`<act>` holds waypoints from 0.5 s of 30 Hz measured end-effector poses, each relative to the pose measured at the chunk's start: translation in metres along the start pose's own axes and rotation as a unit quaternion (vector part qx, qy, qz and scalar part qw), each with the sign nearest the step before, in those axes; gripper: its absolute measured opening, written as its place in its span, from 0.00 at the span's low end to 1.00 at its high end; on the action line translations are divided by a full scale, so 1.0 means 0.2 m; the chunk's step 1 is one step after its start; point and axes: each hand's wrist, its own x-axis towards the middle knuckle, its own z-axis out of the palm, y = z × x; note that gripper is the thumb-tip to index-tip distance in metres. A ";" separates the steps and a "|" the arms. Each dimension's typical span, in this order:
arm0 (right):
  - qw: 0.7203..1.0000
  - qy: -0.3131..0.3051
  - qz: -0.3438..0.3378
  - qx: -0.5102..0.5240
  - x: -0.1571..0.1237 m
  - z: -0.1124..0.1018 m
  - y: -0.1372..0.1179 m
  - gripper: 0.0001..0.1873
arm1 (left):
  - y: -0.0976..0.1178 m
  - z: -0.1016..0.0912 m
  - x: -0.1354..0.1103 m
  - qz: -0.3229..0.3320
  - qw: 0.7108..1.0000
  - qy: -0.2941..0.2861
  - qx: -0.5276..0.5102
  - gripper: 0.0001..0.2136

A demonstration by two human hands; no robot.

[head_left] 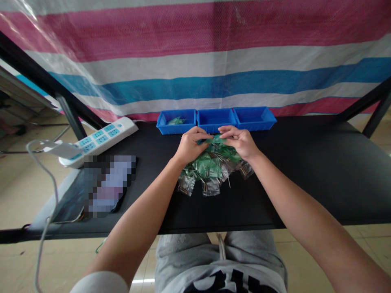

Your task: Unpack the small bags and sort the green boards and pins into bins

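My left hand [193,145] and my right hand [240,142] pinch a small green plastic bag [216,139] between them, one at each side. What the bag holds is too small to make out. Right below the hands lies a pile of small bags [207,166], some green and some clear, with thin metal pieces like screws or pins inside. Clear bags [211,188] lie along the pile's near edge. Just beyond my hands stand three joined blue bins: the left bin [177,129] has a few green bags in it, beside the middle bin [216,119] and the right bin [255,118].
A white power strip [102,140] with a plugged-in charger [62,149] and cable stands at the left. Nearer lies a phone [111,185], its screen blurred. Striped plastic sheeting [226,65] hangs behind the black table [320,171], between dark frame bars.
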 end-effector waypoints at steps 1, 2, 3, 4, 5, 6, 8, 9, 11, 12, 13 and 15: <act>1.000 0.007 -0.006 -0.010 0.00 0.00 0.00 0.12 | 0.00 0.00 0.00 -0.001 1.000 0.017 0.008 0.06; 1.000 0.015 -0.010 -0.018 0.00 0.00 0.00 0.13 | 0.00 0.00 0.00 -0.003 0.999 0.034 0.012 0.06; 0.999 0.023 -0.011 -0.022 0.00 0.01 0.00 0.14 | 0.01 -0.01 0.00 -0.004 0.999 0.045 0.011 0.05; 0.999 0.028 -0.008 -0.021 0.00 0.01 0.00 0.16 | 0.01 -0.01 0.00 -0.003 0.999 0.054 0.007 0.05; 0.999 0.033 -0.002 -0.015 0.00 0.01 -0.01 0.19 | 0.01 -0.01 0.00 0.000 0.998 0.059 0.000 0.05; 0.999 0.035 0.007 -0.007 0.00 0.01 -0.01 0.22 | 0.01 -0.01 0.00 0.003 0.998 0.059 -0.007 0.05; 0.999 0.028 0.035 0.012 0.00 0.02 -0.02 0.25 | 0.01 -0.01 0.00 0.008 0.998 0.060 -0.015 0.07; 0.998 0.018 0.049 0.025 0.00 0.01 -0.02 0.24 | 0.01 -0.01 0.00 0.008 0.998 0.063 -0.015 0.08; 0.995 -0.010 0.076 0.059 -0.01 0.01 -0.04 0.19 | 0.01 -0.01 -0.01 0.010 0.997 0.073 -0.008 0.09; 0.993 -0.022 0.085 0.076 -0.01 0.01 -0.04 0.17 | 0.01 -0.01 -0.01 0.011 0.997 0.078 -0.003 0.10; 0.992 -0.029 0.088 0.088 -0.01 0.01 -0.05 0.15 | 0.01 -0.01 -0.01 0.013 0.997 0.082 0.001 0.10; 0.993 -0.024 0.079 0.085 -0.02 0.02 -0.06 0.13 | 0.02 -0.01 -0.01 0.017 0.997 0.079 0.000 0.10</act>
